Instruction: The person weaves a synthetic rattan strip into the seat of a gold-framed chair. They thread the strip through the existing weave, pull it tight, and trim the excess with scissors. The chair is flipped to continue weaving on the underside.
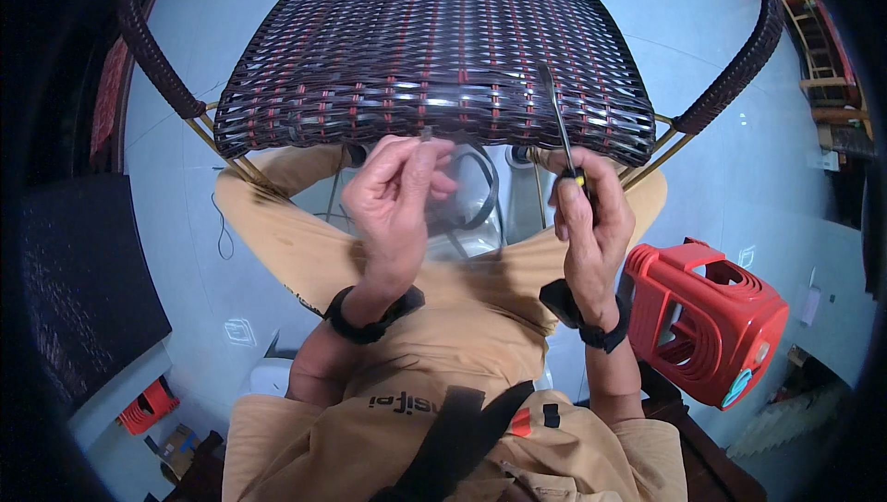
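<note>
A dark woven seat with red accents fills the top of the view. Just below its near edge, my left hand is slightly blurred, its fingers pinched around the end of a thin flat strip. A dark band hangs in a loop under the edge, between my hands; whether it joins that end I cannot tell. My right hand grips a screwdriver with a black and yellow handle, its long metal shaft pointing up over the weave near the seat's right front.
Curved wrapped armrests flank the seat, on yellowish metal tubing. My legs spread beneath it. A red plastic stool lies tipped at the right. A black mat is at the left, with a smaller red item lower down.
</note>
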`<state>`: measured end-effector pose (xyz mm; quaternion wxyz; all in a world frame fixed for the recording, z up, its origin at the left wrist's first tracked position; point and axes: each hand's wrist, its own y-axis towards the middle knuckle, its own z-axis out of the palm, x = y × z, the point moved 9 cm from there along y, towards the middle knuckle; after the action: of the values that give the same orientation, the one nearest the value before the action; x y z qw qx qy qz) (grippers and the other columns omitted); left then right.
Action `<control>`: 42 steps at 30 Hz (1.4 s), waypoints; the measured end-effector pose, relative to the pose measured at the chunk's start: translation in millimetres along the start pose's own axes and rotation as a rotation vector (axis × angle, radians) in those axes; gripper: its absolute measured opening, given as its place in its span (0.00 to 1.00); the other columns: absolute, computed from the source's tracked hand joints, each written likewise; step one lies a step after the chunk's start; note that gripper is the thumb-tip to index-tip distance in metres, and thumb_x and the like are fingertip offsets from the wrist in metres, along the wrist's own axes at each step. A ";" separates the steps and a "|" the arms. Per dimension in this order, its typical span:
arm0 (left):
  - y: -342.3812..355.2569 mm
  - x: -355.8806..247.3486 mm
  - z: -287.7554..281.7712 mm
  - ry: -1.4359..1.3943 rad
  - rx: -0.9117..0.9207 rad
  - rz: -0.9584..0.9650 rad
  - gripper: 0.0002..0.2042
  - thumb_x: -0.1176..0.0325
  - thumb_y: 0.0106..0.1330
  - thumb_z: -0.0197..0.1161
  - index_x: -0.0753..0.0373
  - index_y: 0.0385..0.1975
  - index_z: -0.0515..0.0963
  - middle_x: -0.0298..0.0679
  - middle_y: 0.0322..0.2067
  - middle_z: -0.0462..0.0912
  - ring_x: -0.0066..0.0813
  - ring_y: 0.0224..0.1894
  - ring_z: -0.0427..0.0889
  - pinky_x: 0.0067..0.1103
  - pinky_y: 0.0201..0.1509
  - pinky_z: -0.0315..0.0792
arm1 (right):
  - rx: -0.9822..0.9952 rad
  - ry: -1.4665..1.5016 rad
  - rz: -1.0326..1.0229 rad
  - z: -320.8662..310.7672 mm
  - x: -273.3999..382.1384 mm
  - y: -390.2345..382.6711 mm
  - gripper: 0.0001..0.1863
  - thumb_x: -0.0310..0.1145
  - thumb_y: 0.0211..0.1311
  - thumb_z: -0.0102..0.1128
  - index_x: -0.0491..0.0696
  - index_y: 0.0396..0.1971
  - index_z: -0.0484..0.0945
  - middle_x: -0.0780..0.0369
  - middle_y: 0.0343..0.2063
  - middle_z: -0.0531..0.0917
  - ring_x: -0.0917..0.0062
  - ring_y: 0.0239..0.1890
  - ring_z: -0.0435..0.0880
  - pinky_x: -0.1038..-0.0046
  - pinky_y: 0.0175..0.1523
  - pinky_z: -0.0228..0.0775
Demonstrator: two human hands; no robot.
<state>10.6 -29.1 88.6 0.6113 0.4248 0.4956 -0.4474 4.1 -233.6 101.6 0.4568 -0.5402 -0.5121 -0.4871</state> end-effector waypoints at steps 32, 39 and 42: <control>0.2 22.8 20.4 -0.140 0.075 -0.319 0.13 0.67 0.68 0.53 0.72 0.37 0.76 0.45 0.32 0.83 0.21 0.27 0.83 0.11 0.27 0.74 | 0.043 0.053 0.129 34.0 -61.5 -14.4 0.11 0.23 0.58 0.53 0.39 0.41 0.75 0.63 0.27 0.80 0.85 0.27 0.74 0.81 0.32 0.67; -0.9 30.3 17.7 -0.078 0.065 -0.371 0.14 0.64 0.69 0.52 0.71 0.33 0.76 0.44 0.27 0.82 0.22 0.24 0.82 0.12 0.24 0.72 | 0.070 -0.093 0.012 30.2 -43.4 -24.5 0.12 0.23 0.60 0.50 0.37 0.41 0.76 0.56 0.24 0.79 0.78 0.23 0.75 0.77 0.30 0.67; -1.8 33.0 15.7 -0.044 0.046 -0.371 0.14 0.63 0.69 0.52 0.70 0.32 0.76 0.45 0.26 0.82 0.23 0.22 0.81 0.13 0.22 0.72 | 0.067 -0.172 0.016 29.3 -34.3 -23.9 0.11 0.24 0.60 0.51 0.38 0.41 0.77 0.56 0.23 0.79 0.77 0.21 0.75 0.76 0.29 0.67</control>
<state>16.0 -48.8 58.3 0.5194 0.3299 0.5415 -0.5729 -18.1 -206.8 64.2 0.4327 -0.5686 -0.5612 -0.4177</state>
